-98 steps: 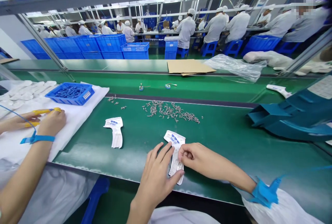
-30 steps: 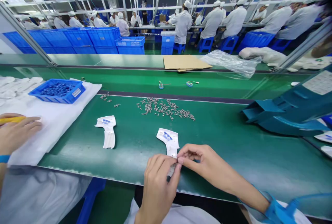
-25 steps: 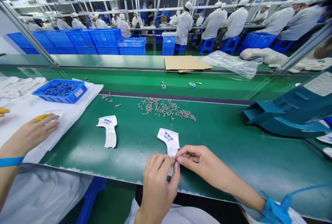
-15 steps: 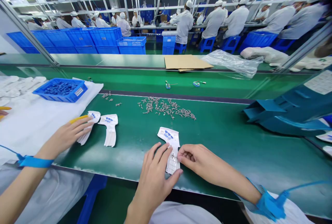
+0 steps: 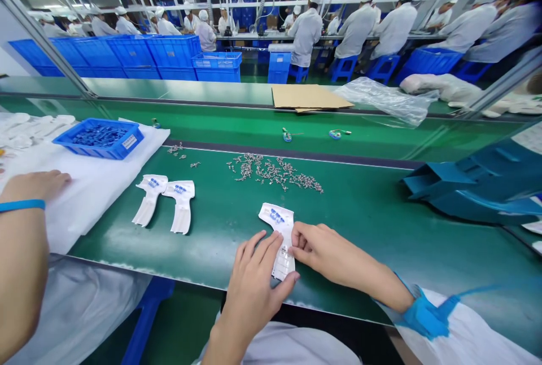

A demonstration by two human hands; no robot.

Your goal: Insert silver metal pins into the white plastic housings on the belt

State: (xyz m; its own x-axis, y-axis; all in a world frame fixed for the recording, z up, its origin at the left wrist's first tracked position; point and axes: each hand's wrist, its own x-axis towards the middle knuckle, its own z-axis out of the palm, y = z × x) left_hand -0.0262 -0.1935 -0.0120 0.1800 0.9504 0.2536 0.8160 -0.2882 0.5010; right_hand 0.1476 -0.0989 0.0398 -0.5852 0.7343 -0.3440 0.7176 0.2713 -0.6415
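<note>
A white pistol-shaped plastic shell [image 5: 280, 236] with blue parts in its head lies on the green mat near the front edge. My left hand [image 5: 254, 286] rests flat on its handle, fingers spread, holding it down. My right hand [image 5: 315, 247] is curled in a pinch over the handle's upper part; whatever the fingertips hold is too small to see. A heap of small silver screws [image 5: 275, 170] lies on the mat beyond the shell.
Two more white shells [image 5: 167, 202] lie to the left. A co-worker's hand [image 5: 34, 184] rests on a white sheet with a blue parts tray [image 5: 99, 139]. A teal bin [image 5: 478, 184] sits at right. Two small wired parts [image 5: 313, 134] lie on the conveyor belt behind.
The co-worker put a second shell beside the left one and drew the hand back onto the white sheet. My left hand opened from a curled grip to lie flat on the shell.
</note>
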